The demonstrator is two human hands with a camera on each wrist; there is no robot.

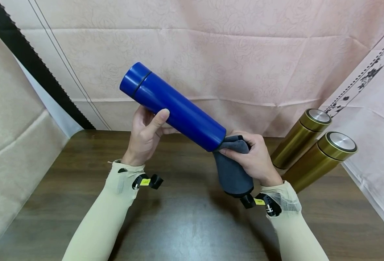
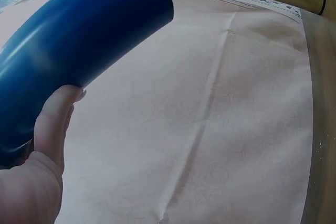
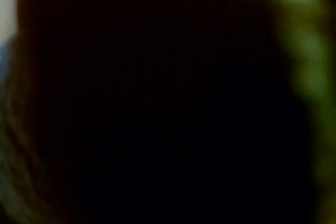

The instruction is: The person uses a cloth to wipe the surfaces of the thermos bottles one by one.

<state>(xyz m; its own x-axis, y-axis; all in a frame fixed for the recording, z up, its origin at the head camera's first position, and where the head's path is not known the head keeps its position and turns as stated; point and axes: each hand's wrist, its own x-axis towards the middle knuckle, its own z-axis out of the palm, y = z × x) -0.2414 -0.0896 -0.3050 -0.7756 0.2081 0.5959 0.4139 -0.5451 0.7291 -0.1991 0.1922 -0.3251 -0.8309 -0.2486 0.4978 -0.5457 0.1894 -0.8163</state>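
Blue flask [image 1: 177, 108] is being held above the brown table [image 1: 185, 224], tilted – its lid [image 1: 135, 78] is pointing up and to the left, its base down toward the right hand [image 1: 256, 157]. Left hand [image 1: 144, 136] is gripping the flask from below at the lid half, thumb lying along the near side; the left wrist view is likewise showing the thumb against the blue wall. Right hand is pinching a grey cloth [image 1: 234, 175], thumb on the near face; a folded part is meeting the flask's base, and the rest is hanging down beneath the hand. The two hands are working apart, with the flask's lower half spanning the gap between them. Right wrist view is coming out nearly black and blurred – fingers cannot be made out there. Two gold flasks, a farther one [image 1: 297, 141] and a nearer one [image 1: 319, 163], are standing side by side on the table to the right, silver discs topping both lids; the nearer one is sitting just behind the right wrist, contact undetermined. Pale patterned fabric [image 1: 211, 65] is hanging behind the table. Pale sleeves [image 1: 97, 224] are covering both forearms.
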